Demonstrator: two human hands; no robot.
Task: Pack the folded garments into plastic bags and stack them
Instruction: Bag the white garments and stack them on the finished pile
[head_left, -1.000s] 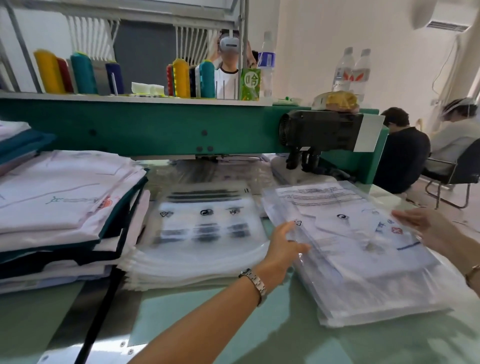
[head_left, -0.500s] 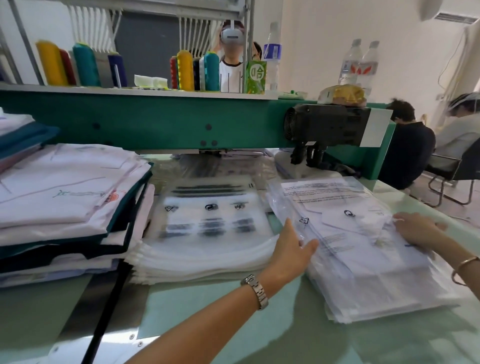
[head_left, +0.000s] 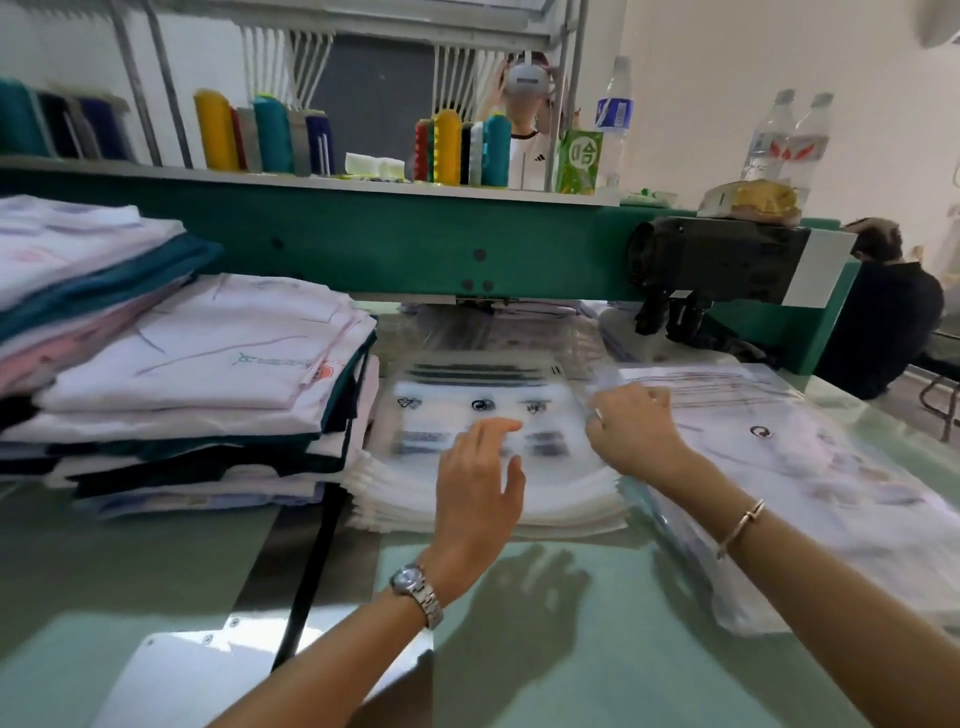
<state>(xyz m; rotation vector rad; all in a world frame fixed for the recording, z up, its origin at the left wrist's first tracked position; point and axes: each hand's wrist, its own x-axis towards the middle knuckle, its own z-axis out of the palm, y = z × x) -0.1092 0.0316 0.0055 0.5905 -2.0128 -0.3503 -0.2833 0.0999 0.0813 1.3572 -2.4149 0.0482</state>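
A stack of empty clear plastic bags (head_left: 467, 501) with black print lies at the table's middle. My left hand (head_left: 480, 473) is flat above it, fingers straight, touching or just over the top bag. My right hand (head_left: 634, 431) has its fingers curled at the right edge of that stack and seems to pinch the top bag there. To the right sits a pile of bagged garments (head_left: 831, 467). Folded white, teal and dark garments (head_left: 197, 364) are stacked at the left.
A green machine beam (head_left: 363, 244) with a black head (head_left: 717, 260) runs across behind the piles. Thread cones (head_left: 447, 140) and water bottles (head_left: 613, 109) stand on the shelf above. A person (head_left: 883, 312) sits at the far right. The glass table (head_left: 571, 649) shows in front.
Both hands left the bagged pile and moved left onto the empty-bag stack. The right hand's fingers curled at that stack's edge.
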